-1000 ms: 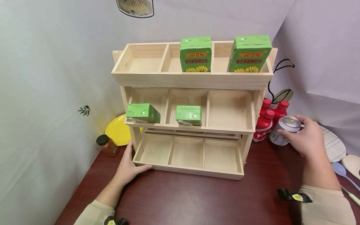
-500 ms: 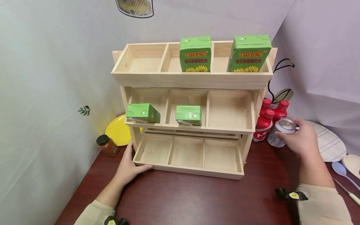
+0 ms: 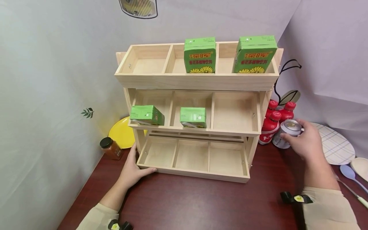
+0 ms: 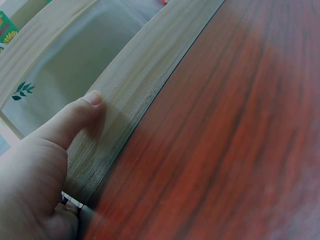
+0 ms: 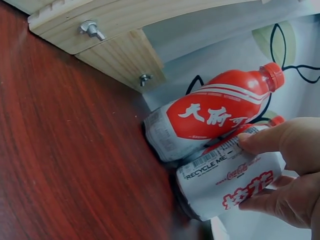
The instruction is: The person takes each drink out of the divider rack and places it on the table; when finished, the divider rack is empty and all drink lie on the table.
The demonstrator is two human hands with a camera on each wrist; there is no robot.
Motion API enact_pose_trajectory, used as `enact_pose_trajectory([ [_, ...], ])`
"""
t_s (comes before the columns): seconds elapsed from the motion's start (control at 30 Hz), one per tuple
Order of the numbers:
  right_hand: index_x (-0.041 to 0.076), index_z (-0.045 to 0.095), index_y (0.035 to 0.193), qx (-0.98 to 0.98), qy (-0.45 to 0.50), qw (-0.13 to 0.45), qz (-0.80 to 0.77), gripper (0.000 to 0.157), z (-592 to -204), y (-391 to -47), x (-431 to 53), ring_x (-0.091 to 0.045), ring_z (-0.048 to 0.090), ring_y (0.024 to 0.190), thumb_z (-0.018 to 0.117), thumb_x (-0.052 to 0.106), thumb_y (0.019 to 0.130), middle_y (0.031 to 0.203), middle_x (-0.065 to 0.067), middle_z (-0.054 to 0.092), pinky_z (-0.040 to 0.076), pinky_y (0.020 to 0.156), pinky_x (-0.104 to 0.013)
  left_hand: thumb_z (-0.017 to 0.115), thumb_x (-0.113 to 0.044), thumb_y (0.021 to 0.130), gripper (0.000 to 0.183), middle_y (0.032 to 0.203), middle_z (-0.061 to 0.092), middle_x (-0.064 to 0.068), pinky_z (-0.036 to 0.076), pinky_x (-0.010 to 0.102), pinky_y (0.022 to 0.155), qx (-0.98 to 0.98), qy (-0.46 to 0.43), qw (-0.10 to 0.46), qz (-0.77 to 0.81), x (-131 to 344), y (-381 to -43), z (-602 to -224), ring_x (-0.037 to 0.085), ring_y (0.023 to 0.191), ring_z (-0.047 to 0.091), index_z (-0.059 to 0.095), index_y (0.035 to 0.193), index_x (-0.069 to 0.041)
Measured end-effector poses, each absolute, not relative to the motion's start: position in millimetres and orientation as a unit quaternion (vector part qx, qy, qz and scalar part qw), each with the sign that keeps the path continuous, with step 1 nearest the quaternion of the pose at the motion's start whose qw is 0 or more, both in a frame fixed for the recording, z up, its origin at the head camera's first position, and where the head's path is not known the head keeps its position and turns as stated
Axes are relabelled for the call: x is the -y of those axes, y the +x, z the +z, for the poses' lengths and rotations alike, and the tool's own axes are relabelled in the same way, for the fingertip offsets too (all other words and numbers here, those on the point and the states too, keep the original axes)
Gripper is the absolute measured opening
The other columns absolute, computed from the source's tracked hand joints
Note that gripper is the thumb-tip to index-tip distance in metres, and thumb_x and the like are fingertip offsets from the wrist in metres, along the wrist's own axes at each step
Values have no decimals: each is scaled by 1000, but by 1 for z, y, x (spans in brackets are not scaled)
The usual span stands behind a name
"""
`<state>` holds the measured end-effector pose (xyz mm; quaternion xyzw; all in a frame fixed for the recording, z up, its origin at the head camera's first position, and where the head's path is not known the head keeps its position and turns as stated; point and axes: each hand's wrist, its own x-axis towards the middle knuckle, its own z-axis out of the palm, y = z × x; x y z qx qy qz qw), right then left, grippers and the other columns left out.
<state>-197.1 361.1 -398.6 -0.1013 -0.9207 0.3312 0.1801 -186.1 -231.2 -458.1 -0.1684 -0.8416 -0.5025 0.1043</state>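
Note:
A three-tier wooden rack (image 3: 198,177) stands on the table. My left hand (image 3: 132,171) grips its bottom left corner, thumb (image 4: 87,107) on the front board and the other fingers round the side. Right of the rack, my right hand (image 3: 309,140) holds a silver-white drink can (image 3: 291,125) between thumb and fingers. The right wrist view shows red print on the can (image 5: 227,175). Close beside it stand red-capped cola bottles (image 3: 269,127), one bottle (image 5: 215,110) right against the can in this view. Green drink cartons (image 3: 199,56) sit in the top and middle tiers.
At left, a yellow plate (image 3: 122,132) leans behind a dark-lidded jar (image 3: 110,148). To the right lie a checked white plate (image 3: 336,143), a blue spoon (image 3: 348,172) and a white-handled utensil (image 3: 363,202). Pale cloth walls (image 3: 57,80) enclose the table (image 3: 201,204).
My right hand has moved the can a little left and down, closer beside the red bottles. My left hand keeps its place on the rack's corner.

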Motion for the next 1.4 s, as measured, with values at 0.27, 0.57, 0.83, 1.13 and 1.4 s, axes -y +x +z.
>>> enact_pose_trajectory([
  [0.27, -2, 27, 150, 907, -143, 178, 354, 86, -395, -199, -356, -50, 46, 115, 71, 34, 85, 138, -34, 40, 45, 80, -47, 95, -14, 59, 122, 140, 41, 18, 39, 38, 95, 846, -166, 106, -495, 228, -184, -451, 34, 120, 45, 19, 154, -11],
  [0.57, 17, 65, 124, 745, -247, 389, 482, 46, -362, -193, -335, -6, 55, 104, 73, 21, 78, 113, 9, 51, 41, 94, -20, 94, -17, 60, 122, 145, 37, 15, 36, 28, 98, 845, -168, 99, -498, 229, -185, -452, 32, 125, 42, 18, 154, -14],
  [0.83, -9, 67, 101, 633, -34, 538, 555, 26, -321, -170, -287, -23, 62, 97, 68, -5, 76, 103, -8, 57, 50, 87, -28, 95, -17, 59, 121, 141, 40, 17, 37, 31, 96, 843, -163, 96, -503, 229, -185, -453, 32, 122, 44, 19, 154, -13],
  [1.13, -30, 52, 94, 466, 265, 459, 708, 33, -304, -151, -222, -38, 61, 97, 65, -24, 65, 102, -33, 55, 50, 90, -38, 94, -15, 60, 120, 140, 41, 19, 38, 32, 95, 842, -167, 103, -502, 229, -182, -449, 34, 120, 45, 20, 154, -11],
  [1.4, -26, 57, 91, 580, 337, 420, 612, 27, -306, -156, -184, -37, 60, 98, 69, -17, 68, 100, -33, 57, 48, 93, -34, 95, -15, 59, 122, 143, 39, 17, 37, 25, 96, 841, -167, 98, -506, 228, -184, -452, 33, 123, 43, 18, 154, -12],
])
